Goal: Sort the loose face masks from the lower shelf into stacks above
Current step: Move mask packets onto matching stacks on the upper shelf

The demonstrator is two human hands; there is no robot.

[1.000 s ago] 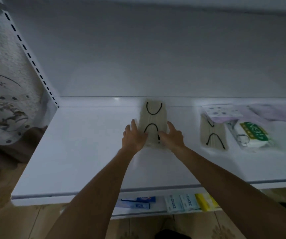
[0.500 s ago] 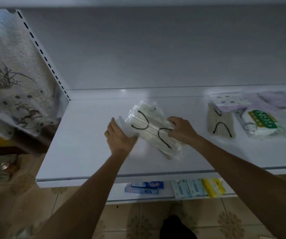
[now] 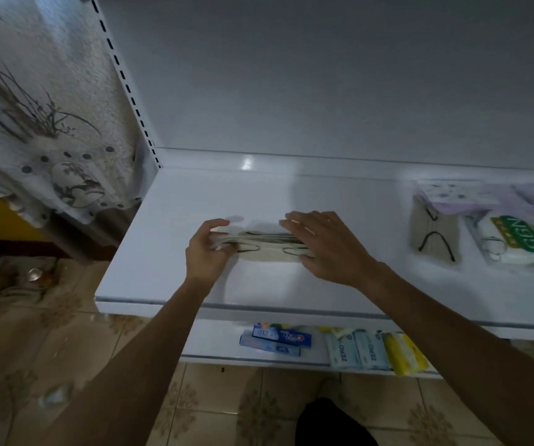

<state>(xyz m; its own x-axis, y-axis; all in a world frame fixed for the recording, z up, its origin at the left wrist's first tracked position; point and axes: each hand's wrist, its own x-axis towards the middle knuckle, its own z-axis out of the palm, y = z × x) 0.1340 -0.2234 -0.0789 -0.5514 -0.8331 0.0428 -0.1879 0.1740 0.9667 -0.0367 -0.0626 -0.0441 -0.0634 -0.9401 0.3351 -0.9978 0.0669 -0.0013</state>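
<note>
A clear-wrapped pack of beige face masks [image 3: 265,249] with black ear loops lies crosswise on the white upper shelf [image 3: 169,252]. My left hand [image 3: 209,252] pinches its left end between thumb and fingers. My right hand [image 3: 327,244] covers its right end, fingers stretched over the top and thumb against the near edge. A second beige mask pack [image 3: 434,235] lies further right on the same shelf.
A green-labelled pack [image 3: 513,239] and pale purple packs [image 3: 458,196] sit at the shelf's right. The lower shelf [image 3: 214,346] holds blue boxes [image 3: 275,341], light blue packs [image 3: 359,349] and a yellow pack [image 3: 404,352]. A patterned curtain [image 3: 40,117] hangs left.
The pack was upright on the shelf, then lifted and tilted between both hands. Now it lies turned sideways on the shelf, a hand on each end.
</note>
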